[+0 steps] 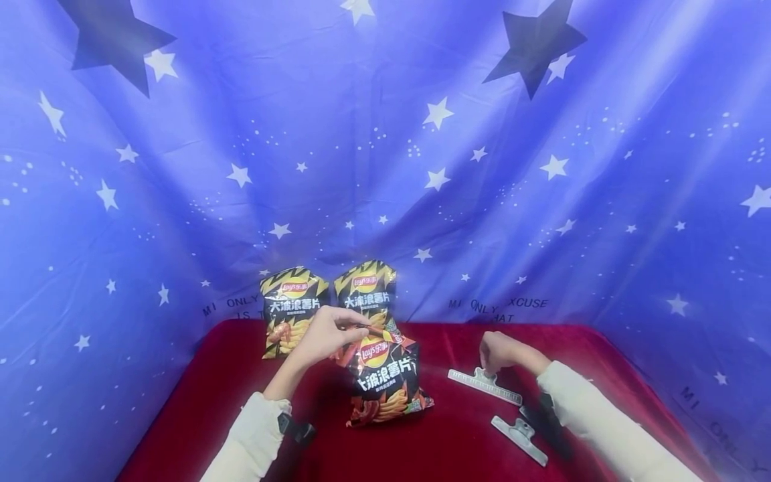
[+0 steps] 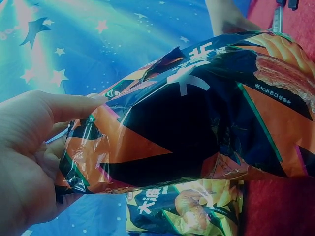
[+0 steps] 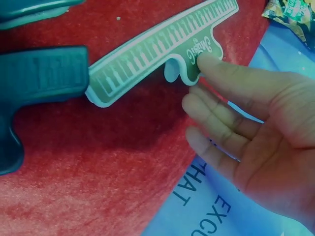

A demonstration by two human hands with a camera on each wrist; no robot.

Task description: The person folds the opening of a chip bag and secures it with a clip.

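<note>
My left hand (image 1: 328, 331) pinches the top edge of an orange and black Lay's potato chip bag (image 1: 385, 378), thumb on one face and fingers behind. The bag's front faces me; in the left wrist view it stretches away from the left hand (image 2: 29, 152). To its right, my right hand (image 1: 502, 351) pinches the handle of a pale bag clip (image 1: 484, 386) printed with piano keys. In the right wrist view, the right hand's thumb (image 3: 241, 81) presses the "Music" face of the clip (image 3: 162, 54), the other fingers below it.
Two yellow and black chip bags (image 1: 295, 311) (image 1: 365, 291) stand at the back of the red cloth table (image 1: 241, 381). Another pale clip (image 1: 519, 440) lies nearer me. A dark clip-shaped piece (image 3: 44, 73) lies beside the held clip. A starry blue curtain (image 1: 385, 134) rises behind.
</note>
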